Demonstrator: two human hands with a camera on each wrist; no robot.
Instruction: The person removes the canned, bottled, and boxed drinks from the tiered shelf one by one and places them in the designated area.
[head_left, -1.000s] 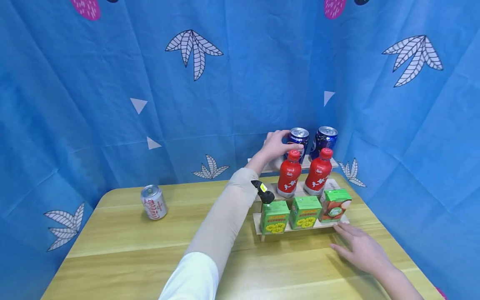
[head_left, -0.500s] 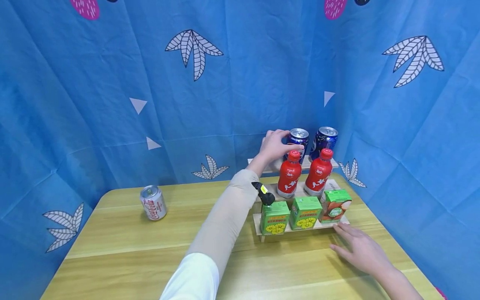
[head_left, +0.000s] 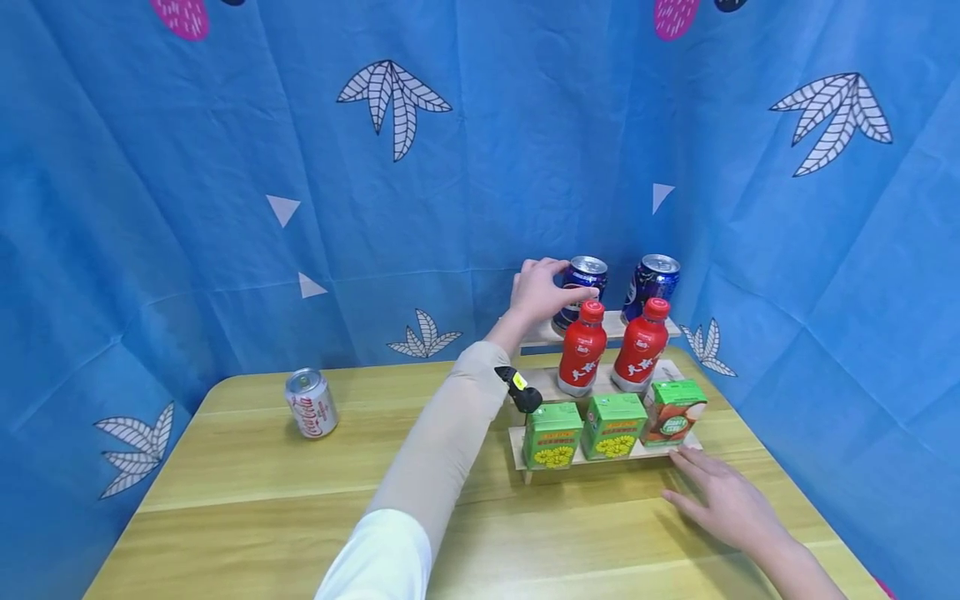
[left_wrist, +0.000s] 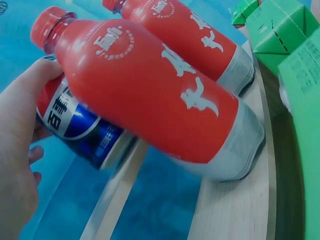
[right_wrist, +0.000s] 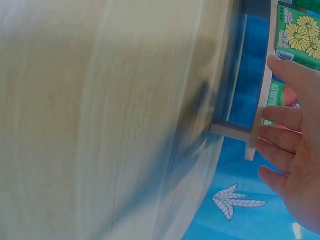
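Note:
My left hand (head_left: 542, 292) grips a blue Pepsi can (head_left: 586, 275) on the top tier of a wooden stepped rack (head_left: 542, 335), thumb in front and fingers behind. In the left wrist view the can (left_wrist: 82, 127) tilts in the picture, partly covered by a red bottle (left_wrist: 150, 90). A second blue can (head_left: 654, 285) stands to its right. Two red bottles stand on the middle tier, the right one (head_left: 641, 346) apart from the left one. My right hand (head_left: 723, 504) touches the rack's front right edge with extended fingers, below a green and brown drink carton (head_left: 672, 412).
Two green drink cartons, a left one (head_left: 553, 437) and a middle one (head_left: 613, 427), stand on the bottom tier. A silver Coca-Cola can (head_left: 311, 404) stands at the left of the wooden table (head_left: 247, 492). A blue patterned curtain (head_left: 480, 167) hangs behind and at the sides.
My left hand has moved the held Pepsi can slightly left on the top tier, widening the space between the two blue cans. The right hand stays at the rack's edge.

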